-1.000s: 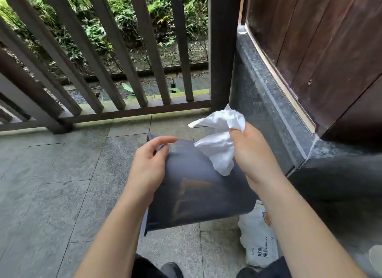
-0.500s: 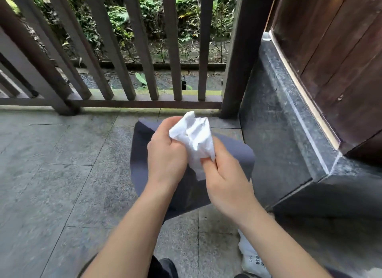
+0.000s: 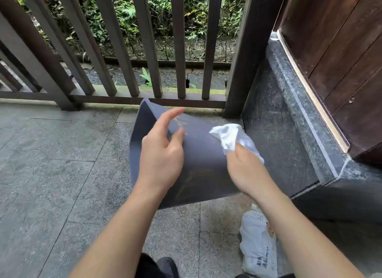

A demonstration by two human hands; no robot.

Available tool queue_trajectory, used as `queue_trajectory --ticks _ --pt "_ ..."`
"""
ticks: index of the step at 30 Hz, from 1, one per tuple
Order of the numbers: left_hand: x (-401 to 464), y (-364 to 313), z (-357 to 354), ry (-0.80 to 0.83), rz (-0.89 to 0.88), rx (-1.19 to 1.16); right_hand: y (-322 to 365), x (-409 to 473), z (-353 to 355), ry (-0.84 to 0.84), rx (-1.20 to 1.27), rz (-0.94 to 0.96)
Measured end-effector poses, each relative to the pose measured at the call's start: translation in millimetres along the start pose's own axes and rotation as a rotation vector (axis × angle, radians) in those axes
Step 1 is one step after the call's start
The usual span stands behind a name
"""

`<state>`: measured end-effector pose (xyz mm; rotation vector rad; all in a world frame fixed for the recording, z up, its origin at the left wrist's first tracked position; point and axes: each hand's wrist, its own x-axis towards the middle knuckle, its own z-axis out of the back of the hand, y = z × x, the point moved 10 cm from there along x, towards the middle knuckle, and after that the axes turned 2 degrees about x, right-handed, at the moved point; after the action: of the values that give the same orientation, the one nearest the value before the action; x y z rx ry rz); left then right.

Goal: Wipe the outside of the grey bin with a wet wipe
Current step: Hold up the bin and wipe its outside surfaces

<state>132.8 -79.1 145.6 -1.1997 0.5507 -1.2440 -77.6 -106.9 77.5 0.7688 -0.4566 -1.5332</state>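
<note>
Since the earlier frame, both hands had separated. One left hand (image 3: pixel 161 157) rested loosely open on one dark grey plastic bin (image 3: pixel 204 159), holding nothing. One right hand (image 3: pixel 246 170) pinched one crumpled white wet wipe (image 3: pixel 231 137) against the bin's side. The bin lay tilted on the grey stone tile floor (image 3: pixel 51 164), long axis running toward the brown wooden railing (image 3: pixel 144 50).

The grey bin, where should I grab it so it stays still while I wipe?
Probably the top-left edge of the grey bin, coming from the left. That side is free and the rim is thin enough to pinch, while the right hand with the wet wipe works the other side.
</note>
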Motion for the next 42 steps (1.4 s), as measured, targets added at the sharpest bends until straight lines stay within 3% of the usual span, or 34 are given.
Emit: queue_trajectory --ticks 3,6,8,11,14,17,23,27,33,35,39,42 --pt "0 -7 5 0.039 -0.060 -0.039 -35 11 12 0.031 0.039 -0.239" --pt "-2 -11 2 0.064 -0.110 0.003 -34 11 22 0.001 0.030 -0.230" --pt "-4 -14 -3 0.066 -0.152 0.054 -4 5 21 -0.028 0.055 -0.009" --pt "-3 -18 -10 0.068 -0.171 0.084 68 -33 0 0.033 0.114 0.472" --pt "-1 -15 -15 0.107 -0.159 0.119 90 -52 -13 0.105 0.227 0.618" --pt "-3 -10 -19 0.132 -0.179 0.180 72 -36 -18 0.122 0.113 0.531" --pt "2 0 -27 0.195 -0.168 0.257 -22 2 -20 0.269 -0.328 0.043" --pt "3 2 -30 0.205 -0.169 0.259 -15 -2 -17 0.251 -0.331 0.116" --pt "1 -7 -38 0.212 -0.217 0.259 54 -20 -12 0.115 0.113 0.522" --pt "-1 -9 -39 0.205 -0.225 0.262 43 -10 -14 0.097 0.078 0.446" --pt "-7 -16 -43 0.215 -0.248 0.280 -16 10 -20 0.178 -0.178 0.046" --pt "-7 -15 -47 0.229 -0.236 0.291 0 7 -16 0.117 -0.143 0.171"
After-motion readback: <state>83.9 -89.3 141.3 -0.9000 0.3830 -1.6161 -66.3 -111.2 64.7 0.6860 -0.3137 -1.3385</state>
